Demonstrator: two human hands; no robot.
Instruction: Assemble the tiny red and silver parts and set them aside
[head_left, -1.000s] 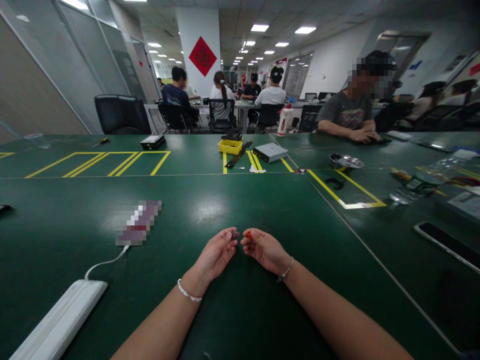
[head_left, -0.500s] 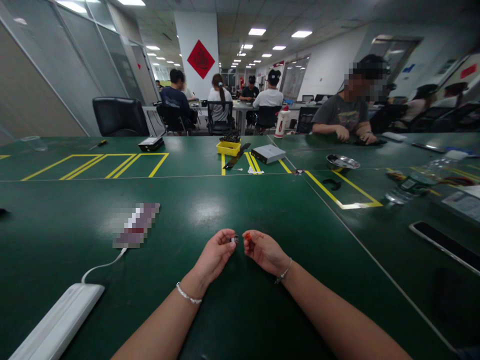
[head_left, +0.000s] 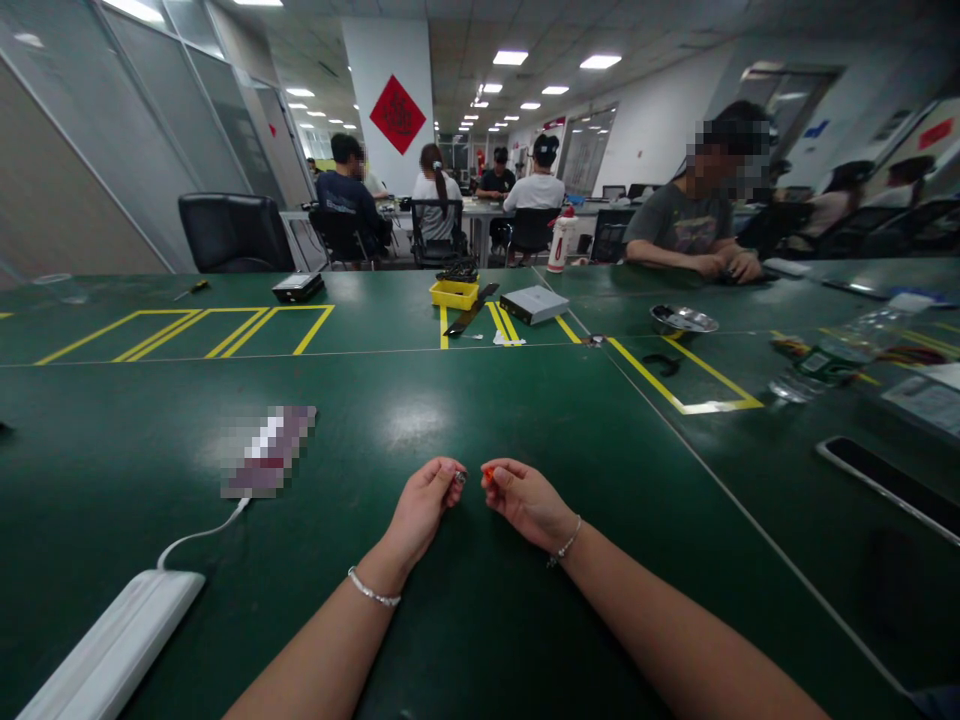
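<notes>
Holding a small silver-and-dark piece (head_left: 460, 478), metallic-looking, in the left hand (head_left: 420, 505) and a small bright orange piece (head_left: 489, 474), maybe plastic, in the right hand (head_left: 529, 503). Both sit at the fingertips, near front-middle of the glossy dark green tabletop (head_left: 360, 385).

Change over the last second: gap between hands is wider. Fingertips were almost meeting, now there's a clear strip of green between them. Mostly the left pulling back; right about where it was. Left piece has also turned in the grip: looked dark and purplish, then showed a pale side, now silver with dark parts. Orange piece looks much the same.

Fingers: left thumb and index pinched together on the silver piece, other fingers curled under. Right thumb and index closed on the orange piece, rest loosely curled. No slack visible in either pinch.

What it means, my read: still in-hand handling, left side doing the adjusting, right side steady. Pieces are apart, neither put down. Too small to tell exact shape or facing.

Nearest thing on the left, well apart: long white plastic bar (head_left: 112, 650) with a white cable (head_left: 191, 545). Unmoved on the table.
</notes>
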